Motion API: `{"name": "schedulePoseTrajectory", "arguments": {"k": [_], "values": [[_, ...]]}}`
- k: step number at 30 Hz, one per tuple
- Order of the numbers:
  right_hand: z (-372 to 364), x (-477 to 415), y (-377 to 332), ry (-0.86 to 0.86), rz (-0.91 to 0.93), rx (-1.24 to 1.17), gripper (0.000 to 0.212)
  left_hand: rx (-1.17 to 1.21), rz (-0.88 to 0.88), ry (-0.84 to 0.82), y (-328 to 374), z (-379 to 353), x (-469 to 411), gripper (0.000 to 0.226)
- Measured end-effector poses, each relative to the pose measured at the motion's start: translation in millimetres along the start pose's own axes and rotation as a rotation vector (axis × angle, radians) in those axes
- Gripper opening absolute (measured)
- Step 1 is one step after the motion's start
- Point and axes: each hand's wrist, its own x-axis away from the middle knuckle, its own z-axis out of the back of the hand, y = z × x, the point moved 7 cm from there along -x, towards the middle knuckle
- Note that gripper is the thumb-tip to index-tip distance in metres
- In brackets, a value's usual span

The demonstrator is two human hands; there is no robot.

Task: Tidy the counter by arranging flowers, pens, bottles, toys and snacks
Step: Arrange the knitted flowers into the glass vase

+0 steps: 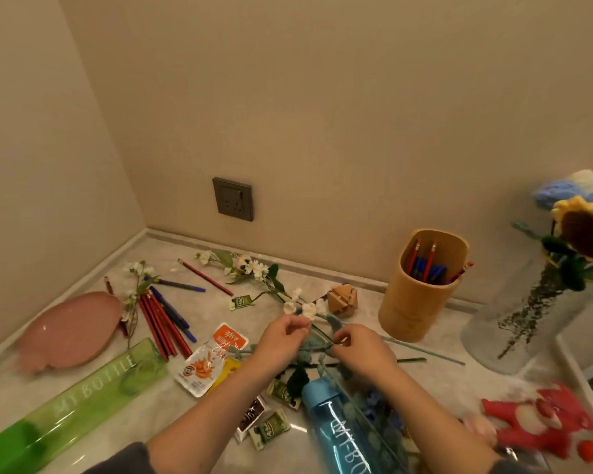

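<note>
Clutter spreads over the marble counter (435, 378) in the head view. Walls close it on the left and at the back, and their low skirting meets in the far left corner. The counter's free edge runs down the right side past the glass vase (514, 323). Near the middle both hands work on one flower stem (305, 307) with white blossoms. The left hand (281, 340) pinches it just under the blossoms, and the right hand (363, 350) pinches the green stalk a little lower, fingers curled close. The stem seems lifted off the surface, though blur makes that hard to judge. Left of the hands lie a snack packet (209, 360) and a bundle of red pencils (161, 330). A pink plate (69, 330) sits by the left wall, and a green bottle (72, 401) lies on its side, reaching toward the near left corner. A blue bottle (339, 429) lies between the forearms, and a plush toy (541, 419) sits near the right edge. Behind the hands a wooden puzzle (342, 299) sits beside the pen holder (421, 295), which stands upright close to the back wall with pens in it. Bare surface shows between the right hand, the pen holder and the glass vase, and along the back wall right of the socket (233, 199).
</note>
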Motion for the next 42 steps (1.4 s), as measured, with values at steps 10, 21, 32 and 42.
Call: {"name": "schedulePoseTrajectory", "arguments": {"k": [10, 21, 32, 42], "values": [[-0.2, -11.9, -26.2, 0.085, 0.124, -0.079, 0.014, 0.105, 0.097, 0.023, -1.4, 15.9, -7.0, 0.027], [48.1, -5.1, -68.2, 0.127, 0.234, -0.644, 0.021, 0.323, -0.122, 0.075, 53.7, 30.7, -16.3, 0.021], [74.6, -4.6, -73.3, 0.158, 0.17, -0.001, 0.032, -0.104, -0.324, 0.242, 71.7, 39.8, -22.4, 0.024], [100.9, 8.4, -115.8, 0.417, 0.519, 0.4, 0.031, -0.929, -0.696, 0.365, 101.7, 25.4, -3.2, 0.029]]}}
